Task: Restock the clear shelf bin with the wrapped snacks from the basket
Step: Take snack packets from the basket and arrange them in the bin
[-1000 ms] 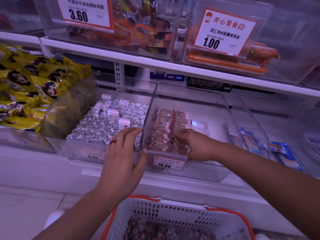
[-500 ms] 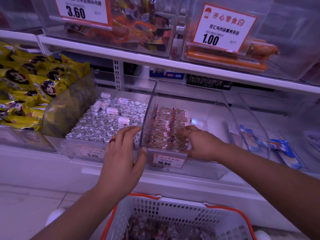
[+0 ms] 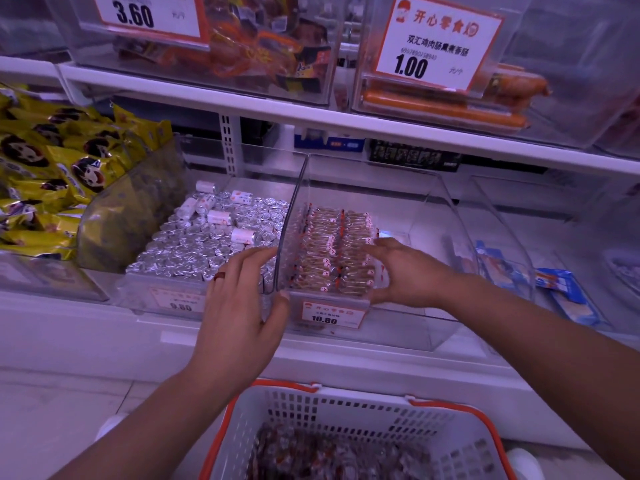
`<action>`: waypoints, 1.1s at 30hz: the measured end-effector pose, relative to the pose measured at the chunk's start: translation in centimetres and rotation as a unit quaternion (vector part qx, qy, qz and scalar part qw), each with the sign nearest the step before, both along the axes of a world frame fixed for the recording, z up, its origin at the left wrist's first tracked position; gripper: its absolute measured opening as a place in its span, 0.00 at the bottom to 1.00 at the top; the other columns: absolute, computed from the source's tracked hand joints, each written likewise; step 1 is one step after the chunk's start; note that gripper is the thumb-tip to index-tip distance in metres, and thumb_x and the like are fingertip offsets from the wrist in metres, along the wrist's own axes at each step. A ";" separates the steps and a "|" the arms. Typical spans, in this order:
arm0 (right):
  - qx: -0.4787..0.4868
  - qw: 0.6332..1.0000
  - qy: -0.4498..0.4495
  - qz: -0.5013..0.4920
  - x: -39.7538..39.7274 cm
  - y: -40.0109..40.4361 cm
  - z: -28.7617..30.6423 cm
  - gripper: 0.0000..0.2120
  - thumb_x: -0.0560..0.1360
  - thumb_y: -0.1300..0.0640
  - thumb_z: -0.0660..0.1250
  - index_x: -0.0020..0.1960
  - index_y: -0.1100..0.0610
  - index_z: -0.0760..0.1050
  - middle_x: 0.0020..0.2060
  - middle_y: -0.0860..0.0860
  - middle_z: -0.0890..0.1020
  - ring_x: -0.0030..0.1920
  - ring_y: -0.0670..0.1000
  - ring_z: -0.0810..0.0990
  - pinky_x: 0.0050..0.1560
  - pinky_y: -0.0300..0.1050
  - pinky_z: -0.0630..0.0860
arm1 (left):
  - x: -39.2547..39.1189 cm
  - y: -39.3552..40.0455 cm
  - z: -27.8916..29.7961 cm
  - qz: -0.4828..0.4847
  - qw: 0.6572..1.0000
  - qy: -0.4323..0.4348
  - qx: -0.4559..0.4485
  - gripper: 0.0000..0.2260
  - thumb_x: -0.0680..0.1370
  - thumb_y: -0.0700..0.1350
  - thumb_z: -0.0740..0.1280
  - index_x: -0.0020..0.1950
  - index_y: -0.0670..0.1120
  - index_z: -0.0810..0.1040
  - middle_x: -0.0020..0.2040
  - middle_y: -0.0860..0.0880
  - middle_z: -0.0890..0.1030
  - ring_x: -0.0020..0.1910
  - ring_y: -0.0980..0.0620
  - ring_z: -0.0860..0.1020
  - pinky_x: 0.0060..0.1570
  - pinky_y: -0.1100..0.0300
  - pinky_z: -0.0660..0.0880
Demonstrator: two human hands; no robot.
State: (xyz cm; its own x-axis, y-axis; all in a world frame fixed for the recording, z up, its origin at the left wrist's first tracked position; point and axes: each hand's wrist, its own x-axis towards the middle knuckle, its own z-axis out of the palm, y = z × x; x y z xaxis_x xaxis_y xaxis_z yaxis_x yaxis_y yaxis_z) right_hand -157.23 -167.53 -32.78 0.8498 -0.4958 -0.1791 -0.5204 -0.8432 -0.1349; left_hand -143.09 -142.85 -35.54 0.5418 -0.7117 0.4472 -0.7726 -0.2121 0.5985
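Head view is showing a store shelf (image 3: 311, 123) with clear bins in a row. At 9 o'clock yellow snack packets (image 3: 52, 174) are piling up in a side bin. Just right of them, a bin of silver foil-wrapped pieces (image 3: 194, 247) is sitting beside the clear shelf bin (image 3: 433, 209), their walls touching. At 3 o'clock blue packets (image 3: 561, 292) are lying in a further bin. Above, at 12 o'clock, the upper shelf is carrying two bins: one with orange-wrapped goods behind a 3.60 price card (image 3: 149, 15), one with orange sausages (image 3: 443, 109) behind a 1.00 price card (image 3: 440, 43).

The clear shelf bin is holding neat rows of wrapped snacks (image 3: 329, 251) packed against its left wall, while its right half is lying bare. A 10.80 price tag (image 3: 332, 313) is hanging on its front lip.

The left hand (image 3: 242, 306) is resting on the dividing wall between the two bins, its fingers (image 3: 249, 261) lying straight over the foil pieces and its thumb pressing the clear bin's front corner; it is gripping nothing. The right hand (image 3: 405, 271) is reaching inside the clear bin, its fingers (image 3: 375, 247) laid loosely against the right edge of the snack rows, touching them without curling round any.

At 6 o'clock the white basket (image 3: 346, 407) with an orange rim is sitting below the shelf, more wrapped pieces lying in its bottom.
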 end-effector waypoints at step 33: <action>0.094 0.968 0.169 -0.160 -12.5 17.3 -40.7 0.36 0.76 0.42 0.58 0.78 0.56 0.53 0.73 0.66 0.61 0.73 0.68 0.60 0.71 0.68 0.55 | -11.7 -1.1 -33.5 -0.251 0.812 -0.080 0.521 0.30 0.77 0.52 0.60 0.79 0.55 0.56 0.75 0.46 0.61 0.66 0.41 0.70 0.64 0.48 0.70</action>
